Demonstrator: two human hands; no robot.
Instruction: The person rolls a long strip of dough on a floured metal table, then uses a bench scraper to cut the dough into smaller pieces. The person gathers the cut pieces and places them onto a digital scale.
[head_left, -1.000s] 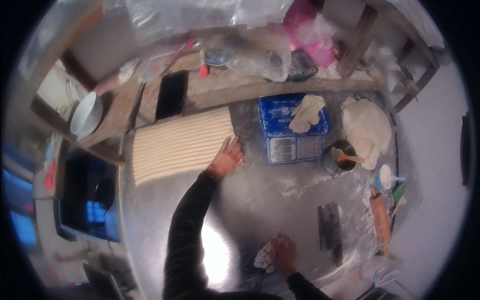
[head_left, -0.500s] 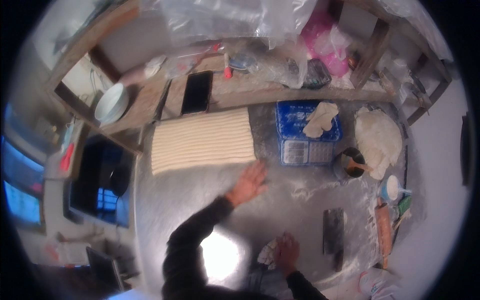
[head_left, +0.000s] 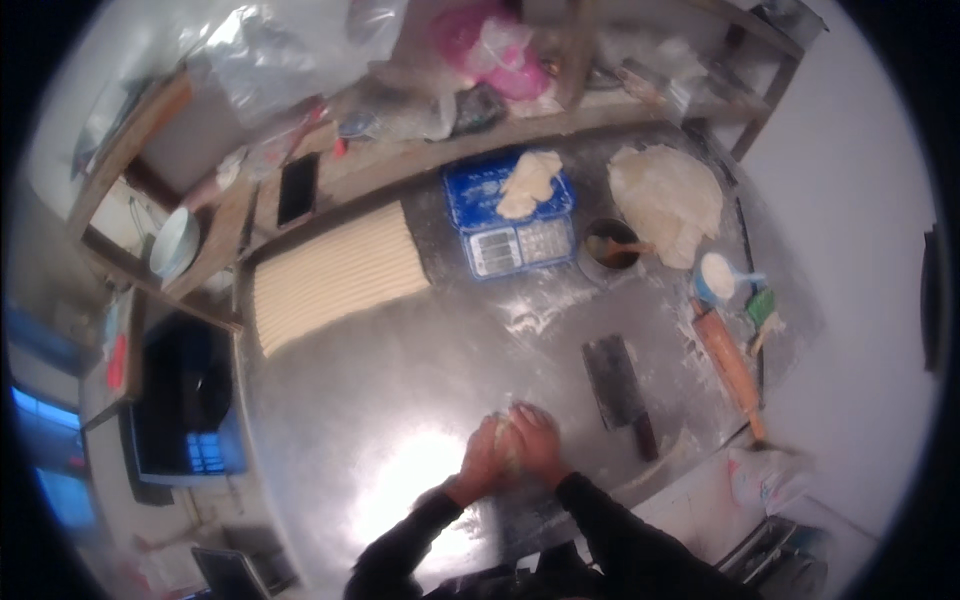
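Steel table, hands cupped on dough

Steel tabletop (head_left: 400, 400), dusted with flour, carries a ribbed cream mat (head_left: 335, 275) at far left and a blue scale (head_left: 512, 215) bearing dough. A cleaver (head_left: 620, 390) lies right of the hands. Left hand (head_left: 485, 460) and right hand (head_left: 535, 445) press together around a small dough lump (head_left: 508, 440) at the near edge.

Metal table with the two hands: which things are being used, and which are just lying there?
In use: left hand, right hand, pale dough lump, floury metal table.
Lying about: dark cleaver, blue scale, wooden rolling pin.
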